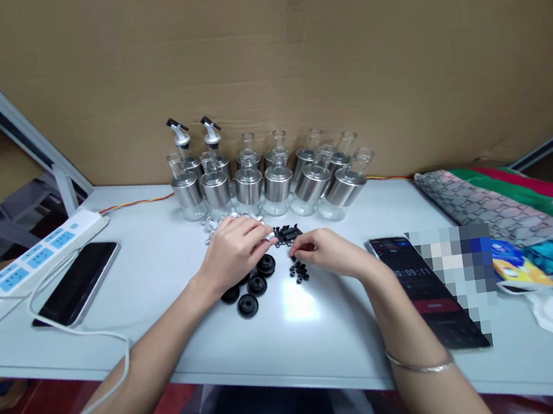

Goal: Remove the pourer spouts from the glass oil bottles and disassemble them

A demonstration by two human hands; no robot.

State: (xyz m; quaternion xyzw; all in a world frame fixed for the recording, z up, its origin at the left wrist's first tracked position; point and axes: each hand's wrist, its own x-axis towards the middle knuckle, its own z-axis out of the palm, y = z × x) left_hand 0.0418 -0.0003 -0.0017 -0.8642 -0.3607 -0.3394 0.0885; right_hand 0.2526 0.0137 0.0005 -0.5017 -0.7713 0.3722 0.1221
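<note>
My left hand rests on the white table with its fingers curled around a small silver-white part that I cannot make out fully. My right hand pinches a tiny black piece just right of it, above a little heap of small black rings. A cluster of small black parts lies between the two hands. Several round black caps lie under and in front of my left hand. Behind stands a row of glass bottles with steel collars; two at the left carry pourer spouts.
A dark phone on a white cable and a white-and-blue power strip lie at the left. Another phone showing a timer lies at the right, beside patterned fabric and packets. A cardboard wall stands behind.
</note>
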